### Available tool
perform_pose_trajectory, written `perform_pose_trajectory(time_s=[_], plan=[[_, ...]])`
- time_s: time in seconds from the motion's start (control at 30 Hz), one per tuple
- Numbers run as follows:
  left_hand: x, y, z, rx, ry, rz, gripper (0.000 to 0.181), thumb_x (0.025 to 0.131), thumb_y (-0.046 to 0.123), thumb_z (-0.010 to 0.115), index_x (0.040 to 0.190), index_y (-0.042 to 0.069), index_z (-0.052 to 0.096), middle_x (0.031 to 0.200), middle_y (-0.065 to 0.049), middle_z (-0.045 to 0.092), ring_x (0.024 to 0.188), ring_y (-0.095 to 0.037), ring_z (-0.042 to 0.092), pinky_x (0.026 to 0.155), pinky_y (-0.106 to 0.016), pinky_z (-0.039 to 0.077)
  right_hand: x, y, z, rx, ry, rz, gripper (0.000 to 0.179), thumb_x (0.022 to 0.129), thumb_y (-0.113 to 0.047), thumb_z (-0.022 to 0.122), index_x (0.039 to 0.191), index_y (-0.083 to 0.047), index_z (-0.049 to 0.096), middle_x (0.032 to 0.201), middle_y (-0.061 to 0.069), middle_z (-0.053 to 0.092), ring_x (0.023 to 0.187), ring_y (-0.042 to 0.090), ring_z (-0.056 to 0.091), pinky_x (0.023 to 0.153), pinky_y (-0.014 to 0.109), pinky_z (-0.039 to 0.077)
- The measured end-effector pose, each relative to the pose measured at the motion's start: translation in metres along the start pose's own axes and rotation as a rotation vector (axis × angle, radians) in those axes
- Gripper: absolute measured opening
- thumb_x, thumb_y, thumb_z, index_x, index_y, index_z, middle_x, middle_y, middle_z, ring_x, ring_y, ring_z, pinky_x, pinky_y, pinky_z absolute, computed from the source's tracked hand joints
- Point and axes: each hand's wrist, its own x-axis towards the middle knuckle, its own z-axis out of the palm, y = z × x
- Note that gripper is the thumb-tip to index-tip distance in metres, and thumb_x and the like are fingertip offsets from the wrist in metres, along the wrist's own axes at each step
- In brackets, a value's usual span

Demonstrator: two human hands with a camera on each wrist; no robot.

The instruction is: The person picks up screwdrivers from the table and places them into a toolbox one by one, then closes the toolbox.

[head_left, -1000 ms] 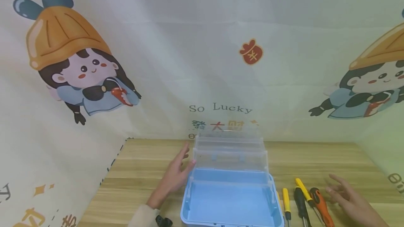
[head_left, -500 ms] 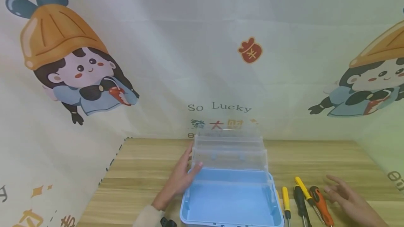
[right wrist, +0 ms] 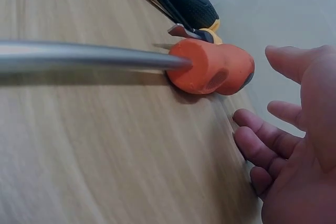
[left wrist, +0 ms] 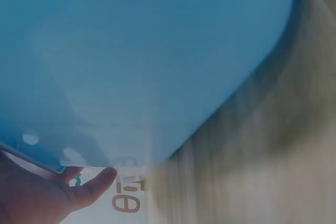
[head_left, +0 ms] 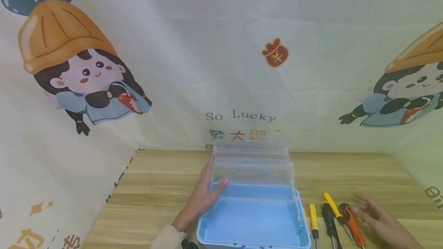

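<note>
A light blue plastic box [head_left: 252, 222] stands with its clear lid [head_left: 252, 174] raised at the back. My left hand [head_left: 204, 195] is at the box's back left corner, thumb across the lid's left side, index finger along its edge. Other fingers are partly hidden behind the clear plastic. In the left wrist view, the blue box wall [left wrist: 131, 66] fills much of the picture. My right hand [head_left: 380, 218] holds nothing, its fingers loosely bent beside an orange-and-black screwdriver [head_left: 352, 224]. Further left lie a black-handled screwdriver [head_left: 329, 220] and yellow-handled screwdrivers [head_left: 313, 218].
The wooden tabletop [head_left: 155, 187] ends at a printed cloth backdrop [head_left: 173, 68] behind and at both sides. The screwdrivers lie close to the box's right side, handles pointing to the back. A dark wrist strap [head_left: 189, 244] is at the left sleeve.
My left hand has moved right, from beside the box onto the lid's left side. My right hand has shifted slightly left toward the orange screwdriver. The box and screwdrivers stay in place.
</note>
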Motion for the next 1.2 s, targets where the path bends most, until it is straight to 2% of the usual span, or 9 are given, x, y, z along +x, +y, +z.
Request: perform_pose_trajectory(time_s=[0.1, 0.2, 0.4, 0.53, 0.77, 0.97, 1.2], plan=[[0.0, -0.001, 0.002, 0.013, 0.011, 0.004, 0.082, 0.098, 0.039, 0.058, 0.161, 0.023, 0.009, 0.164, -0.012, 0.018, 0.115, -0.036, 0.062, 0.095, -0.062, 0.048, 0.001, -0.001, 0.002, -0.02, -0.001, 0.003, 0.072, 0.104, -0.038, 0.049, 0.15, 0.009, 0.021, 0.116, 0.017, 0.064, 0.106, 0.03, 0.061, 0.084, 0.057, 0.052], [0.0, -0.002, 0.003, 0.04, 0.022, 0.007, 0.08, 0.098, 0.04, 0.058, 0.16, 0.022, 0.011, 0.163, -0.013, 0.021, 0.11, -0.032, 0.064, 0.095, -0.061, 0.048, 0.001, 0.0, 0.003, -0.004, -0.012, 0.015, 0.074, 0.103, -0.039, 0.05, 0.151, 0.008, 0.02, 0.114, 0.014, 0.063, 0.103, 0.025, 0.06, 0.083, 0.052, 0.052], [-0.001, -0.003, 0.004, 0.075, 0.044, 0.001, 0.078, 0.098, 0.042, 0.058, 0.16, 0.021, 0.015, 0.162, -0.012, 0.025, 0.108, -0.03, 0.065, 0.102, -0.063, 0.042, 0.0, 0.001, 0.006, 0.061, -0.038, -0.006, 0.073, 0.103, -0.033, 0.053, 0.151, 0.008, 0.018, 0.11, 0.011, 0.063, 0.096, 0.016, 0.06, 0.082, 0.046, 0.053], [-0.002, -0.003, 0.004, 0.071, 0.048, -0.007, 0.078, 0.098, 0.043, 0.058, 0.16, 0.023, 0.015, 0.161, -0.011, 0.029, 0.11, -0.031, 0.063, 0.101, -0.063, 0.043, -0.001, 0.003, 0.008, 0.085, -0.052, -0.024, 0.073, 0.102, -0.03, 0.055, 0.151, 0.008, 0.017, 0.109, 0.012, 0.062, 0.093, 0.012, 0.06, 0.082, 0.044, 0.052], [-0.003, -0.004, 0.006, 0.064, 0.019, -0.047, 0.078, 0.098, 0.045, 0.058, 0.159, 0.025, 0.014, 0.145, -0.014, 0.051, 0.114, -0.032, 0.064, 0.097, -0.063, 0.046, -0.002, 0.003, 0.013, 0.079, -0.053, 0.028, 0.08, 0.098, -0.034, 0.06, 0.152, 0.006, 0.017, 0.103, 0.011, 0.053, 0.083, 0.015, 0.051, 0.069, 0.031, 0.045], [-0.004, -0.003, 0.006, 0.061, 0.013, -0.053, 0.077, 0.098, 0.042, 0.058, 0.159, 0.023, 0.015, 0.143, -0.018, 0.053, 0.113, -0.034, 0.064, 0.097, -0.064, 0.045, -0.002, 0.003, 0.016, 0.076, -0.047, 0.054, 0.081, 0.097, -0.036, 0.063, 0.153, 0.004, 0.02, 0.101, 0.011, 0.052, 0.08, 0.017, 0.051, 0.066, 0.031, 0.047], [-0.003, -0.003, 0.004, 0.065, 0.017, -0.065, 0.075, 0.098, 0.041, 0.058, 0.158, 0.028, 0.015, 0.143, -0.014, 0.054, 0.114, -0.033, 0.064, 0.097, -0.064, 0.045, -0.003, 0.001, 0.017, 0.074, -0.03, 0.032, 0.079, 0.097, -0.034, 0.063, 0.152, 0.006, 0.022, 0.1, 0.012, 0.052, 0.08, 0.017, 0.052, 0.065, 0.029, 0.048]])
